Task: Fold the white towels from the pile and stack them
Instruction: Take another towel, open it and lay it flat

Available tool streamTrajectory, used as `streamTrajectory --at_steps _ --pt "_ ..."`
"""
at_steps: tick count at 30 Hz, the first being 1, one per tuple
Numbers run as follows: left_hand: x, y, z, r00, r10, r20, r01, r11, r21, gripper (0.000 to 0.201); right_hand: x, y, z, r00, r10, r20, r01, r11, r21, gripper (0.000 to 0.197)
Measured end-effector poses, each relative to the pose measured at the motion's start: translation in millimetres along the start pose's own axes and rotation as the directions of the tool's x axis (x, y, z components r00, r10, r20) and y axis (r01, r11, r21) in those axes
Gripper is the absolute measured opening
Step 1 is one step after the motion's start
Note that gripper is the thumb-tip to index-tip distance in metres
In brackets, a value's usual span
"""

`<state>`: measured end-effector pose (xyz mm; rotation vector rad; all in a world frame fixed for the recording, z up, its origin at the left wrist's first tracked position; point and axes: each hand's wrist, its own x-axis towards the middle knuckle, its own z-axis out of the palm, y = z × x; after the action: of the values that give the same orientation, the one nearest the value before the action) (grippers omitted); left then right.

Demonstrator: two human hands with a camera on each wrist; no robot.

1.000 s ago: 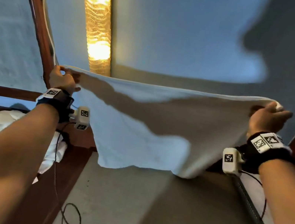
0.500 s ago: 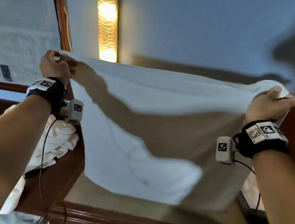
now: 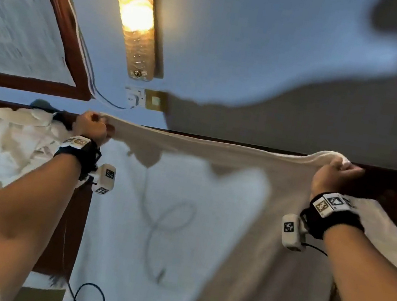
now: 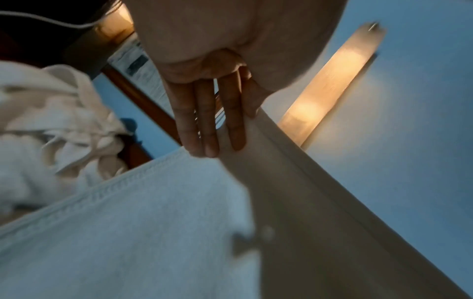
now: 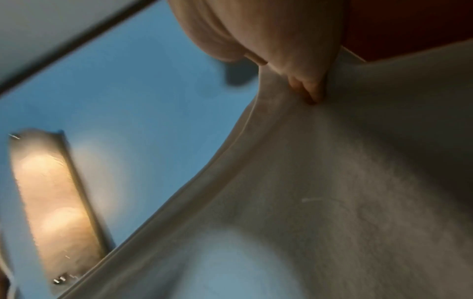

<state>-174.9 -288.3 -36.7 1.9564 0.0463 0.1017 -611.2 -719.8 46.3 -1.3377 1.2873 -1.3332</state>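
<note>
I hold a white towel (image 3: 179, 226) spread wide by its top edge, the cloth hanging down toward me. My left hand (image 3: 92, 127) pinches the top left corner; the left wrist view shows its fingers (image 4: 204, 121) lying along the towel (image 4: 128, 232) at the hem. My right hand (image 3: 333, 170) grips the top right corner, bunched in the fist. From the right wrist, the thumb and a fingertip (image 5: 307, 89) pinch the towel (image 5: 358, 202). A crumpled pile of white towels (image 3: 4, 144) lies at the left on the wooden surface.
A lit wall lamp (image 3: 135, 16) and a socket plate (image 3: 145, 98) are on the wall ahead. A wood-framed panel (image 3: 64, 20) covered with newspaper stands at left. A dark wooden ledge (image 3: 383, 186) runs behind the towel. A black cable (image 3: 88, 300) loops below.
Both hands have come down with the towel, from in front of the wall to the ledge's height. The towel now hangs longer toward me, and the pile shows more at left.
</note>
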Motion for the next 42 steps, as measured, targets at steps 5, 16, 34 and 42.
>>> streamTrajectory --at_steps 5,16,34,42 --pt "43 -80 78 0.992 -0.129 0.010 0.129 0.991 0.043 0.006 19 80 87 0.991 0.136 -0.015 -0.136 0.986 -0.098 0.036" --pt "97 -150 192 0.925 -0.345 0.161 0.291 0.913 0.284 0.023 62 204 223 0.961 0.277 -0.023 -0.274 0.928 -0.251 0.044" --pt "25 -135 323 0.650 0.019 0.760 -0.732 0.286 0.619 0.027 44 317 306 0.442 0.125 0.888 0.822 0.341 -0.457 0.036" --pt "41 -137 333 0.654 -0.029 0.756 -0.709 0.324 0.626 0.016 61 320 325 0.375 0.175 0.910 0.893 0.195 -0.405 0.015"
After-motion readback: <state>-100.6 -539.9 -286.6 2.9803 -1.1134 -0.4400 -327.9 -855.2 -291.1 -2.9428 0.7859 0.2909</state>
